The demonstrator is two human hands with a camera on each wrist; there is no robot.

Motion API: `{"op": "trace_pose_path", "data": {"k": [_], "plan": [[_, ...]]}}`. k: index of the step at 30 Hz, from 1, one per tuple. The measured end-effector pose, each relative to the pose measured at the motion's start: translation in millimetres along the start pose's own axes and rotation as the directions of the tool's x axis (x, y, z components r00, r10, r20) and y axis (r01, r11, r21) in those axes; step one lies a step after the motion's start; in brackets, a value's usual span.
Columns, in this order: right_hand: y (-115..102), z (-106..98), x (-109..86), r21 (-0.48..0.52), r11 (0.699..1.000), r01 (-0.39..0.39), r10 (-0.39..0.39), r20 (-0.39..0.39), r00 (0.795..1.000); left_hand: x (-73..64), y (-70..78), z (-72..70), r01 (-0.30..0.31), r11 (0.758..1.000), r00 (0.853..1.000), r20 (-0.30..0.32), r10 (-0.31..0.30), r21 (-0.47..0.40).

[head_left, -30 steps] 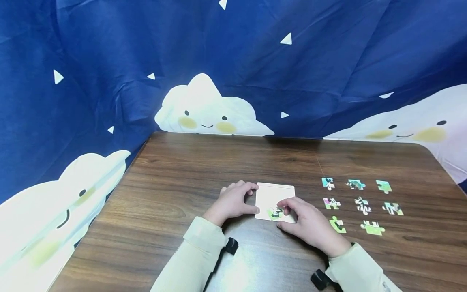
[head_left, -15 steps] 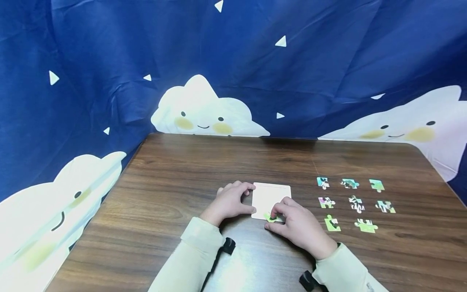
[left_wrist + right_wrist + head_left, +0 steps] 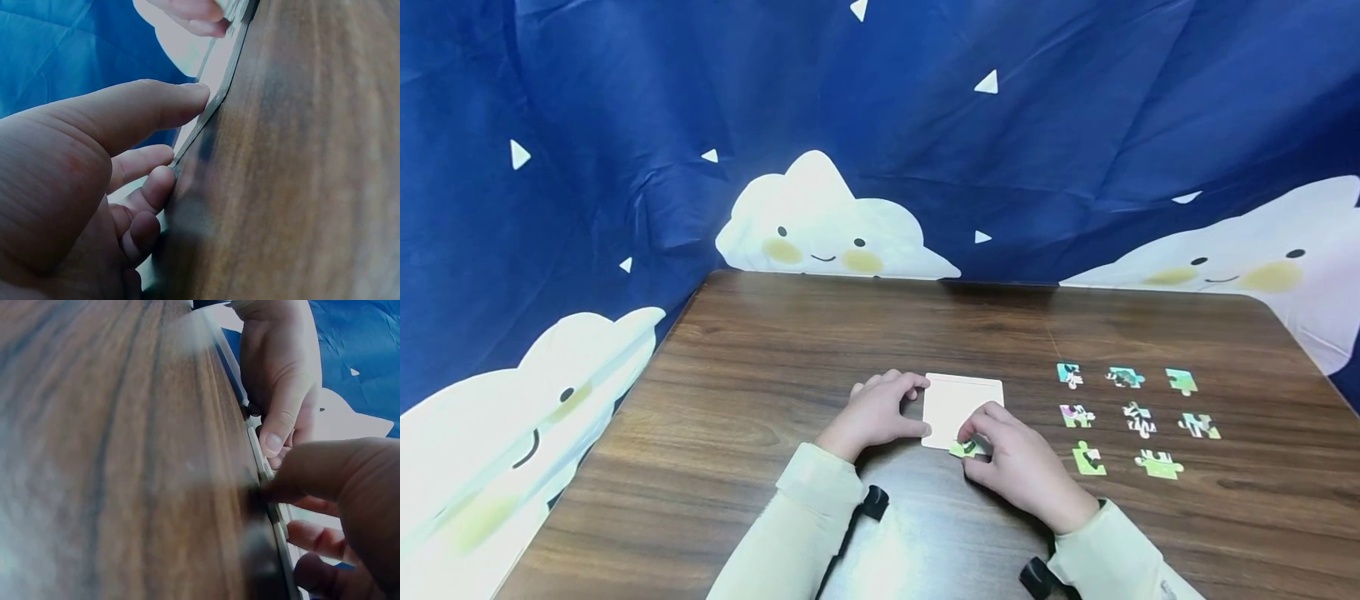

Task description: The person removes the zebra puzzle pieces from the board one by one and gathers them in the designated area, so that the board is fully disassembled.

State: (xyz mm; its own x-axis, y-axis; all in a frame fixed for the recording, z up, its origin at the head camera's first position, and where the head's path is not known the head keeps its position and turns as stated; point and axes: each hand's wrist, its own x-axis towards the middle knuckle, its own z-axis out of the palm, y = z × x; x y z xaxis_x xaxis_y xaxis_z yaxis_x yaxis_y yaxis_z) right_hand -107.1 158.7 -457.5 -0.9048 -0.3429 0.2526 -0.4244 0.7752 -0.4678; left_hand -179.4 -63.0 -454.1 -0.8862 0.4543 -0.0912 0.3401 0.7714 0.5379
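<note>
A square white puzzle board [image 3: 958, 404] lies on the brown wooden table. My left hand [image 3: 880, 415] rests at its left side, thumb at the near part of that edge and index finger at the far corner. In the left wrist view the thumb [image 3: 181, 103] lies along the board's rim, the other fingers bent beside it. My right hand [image 3: 1026, 458] pinches a small green puzzle piece [image 3: 961, 449] at the board's near edge. The fingertips hide part of this piece, and the hand covers the board's near right corner.
Several loose jigsaw pieces lie in rows on the right of the table [image 3: 820, 333], among them a teal one [image 3: 1070, 375] and a green one [image 3: 1160, 464]. A blue curtain [image 3: 880, 100] with white clouds hangs behind the table's far edge.
The right hand has shifted left, and its fingertips now cover more of the green piece. That piece has slid toward the near edge of the board. The left hand stays in place.
</note>
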Motion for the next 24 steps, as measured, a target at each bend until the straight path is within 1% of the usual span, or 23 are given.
{"op": "trace_pose_path", "data": {"k": [4, 10, 14, 16, 18, 21, 24], "plan": [[4, 1, 1.0, 0.041, 0.999, 0.012, -0.011, -0.020, 1.000, 0.7, 1.0, -1.5, 0.001, 1.000, 1.000, 0.000, -0.001, 0.005], [6, 0, 2.5, 0.101, 0.995, 0.001, 0.002, -0.023, 1.000, 1.4, 1.5, -4.7, -0.003, 1.000, 1.000, 0.002, 0.003, 0.006], [7, -2, 1.5, 0.156, 0.988, 0.003, 0.001, -0.029, 1.000, 2.3, 0.0, -3.5, -0.003, 1.000, 1.000, -0.002, 0.003, 0.023], [10, -3, -1.0, 0.172, 0.985, 0.025, -0.018, -0.041, 0.999, 2.4, -0.1, -2.3, -0.003, 1.000, 1.000, 0.000, 0.003, 0.030], [13, -6, -4.2, 0.177, 0.982, 0.065, -0.054, -0.066, 0.996, 2.3, 0.0, -0.8, -0.002, 0.999, 1.000, 0.004, 0.002, 0.033], [19, -10, -9.0, 0.171, 0.977, 0.129, -0.111, -0.113, 0.987, 1.4, 0.5, 0.4, -0.002, 1.000, 1.000, 0.004, 0.002, 0.026], [25, -15, -14.0, 0.164, 0.971, 0.172, -0.148, -0.150, 0.977, 0.2, 0.1, 0.7, 0.002, 1.000, 1.000, 0.000, -0.002, 0.018]]}}
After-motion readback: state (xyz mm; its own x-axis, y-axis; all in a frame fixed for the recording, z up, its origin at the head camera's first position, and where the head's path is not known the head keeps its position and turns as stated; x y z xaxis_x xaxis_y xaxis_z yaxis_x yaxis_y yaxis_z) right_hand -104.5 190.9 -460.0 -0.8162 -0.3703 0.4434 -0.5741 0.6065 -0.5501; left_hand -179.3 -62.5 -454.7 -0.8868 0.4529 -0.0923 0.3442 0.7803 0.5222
